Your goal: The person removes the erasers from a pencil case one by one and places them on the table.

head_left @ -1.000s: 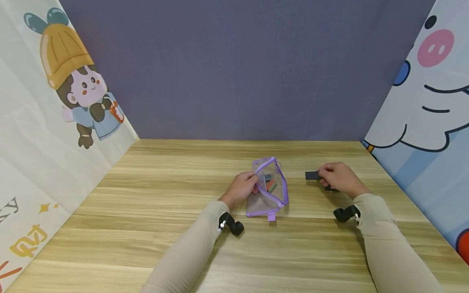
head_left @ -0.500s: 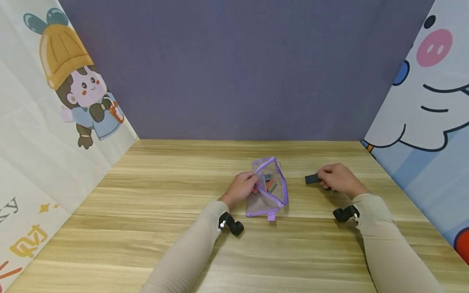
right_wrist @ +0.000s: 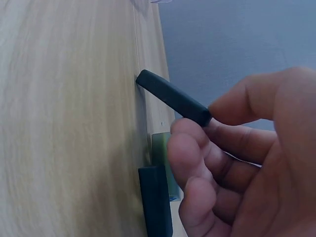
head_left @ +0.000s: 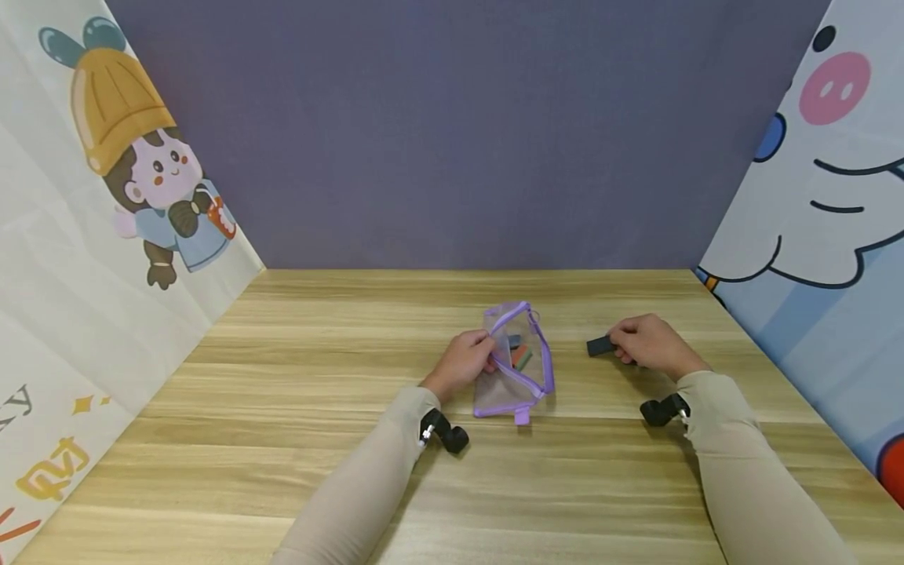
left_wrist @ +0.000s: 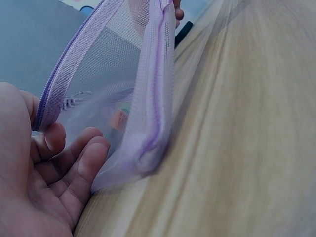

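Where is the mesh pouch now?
Head view: the mesh pouch is on the table, just right of centre, its open edge held by the left hand.

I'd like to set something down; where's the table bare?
The widest bare patch of table lies left of the left sleeve; another, between it and the right sleeve, nearer than the mesh pouch. Only a narrow gap separates the pouch from the dark block in the right hand. By that hand it is crowded: another dark block and a green block lie there.
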Motion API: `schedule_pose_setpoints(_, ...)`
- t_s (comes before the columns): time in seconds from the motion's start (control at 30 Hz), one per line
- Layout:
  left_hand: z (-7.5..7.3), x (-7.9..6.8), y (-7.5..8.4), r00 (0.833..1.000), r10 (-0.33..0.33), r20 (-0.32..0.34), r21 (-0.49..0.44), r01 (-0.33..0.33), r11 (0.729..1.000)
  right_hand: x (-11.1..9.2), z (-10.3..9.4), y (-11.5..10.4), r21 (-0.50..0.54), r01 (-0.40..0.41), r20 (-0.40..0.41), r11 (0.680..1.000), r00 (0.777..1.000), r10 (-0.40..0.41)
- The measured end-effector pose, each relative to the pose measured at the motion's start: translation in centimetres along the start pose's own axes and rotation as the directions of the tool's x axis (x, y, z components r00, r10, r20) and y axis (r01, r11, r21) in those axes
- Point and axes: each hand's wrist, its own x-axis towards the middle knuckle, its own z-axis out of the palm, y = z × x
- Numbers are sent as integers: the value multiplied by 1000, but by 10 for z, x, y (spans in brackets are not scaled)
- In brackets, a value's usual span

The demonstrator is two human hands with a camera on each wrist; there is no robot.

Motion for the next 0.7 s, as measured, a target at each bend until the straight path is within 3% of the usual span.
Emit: schedule_pose_setpoints(0.7,3,2,-1,1000,2,-9,-28,-2,1000,0,-5,4,11,-65,26,998,998,65)
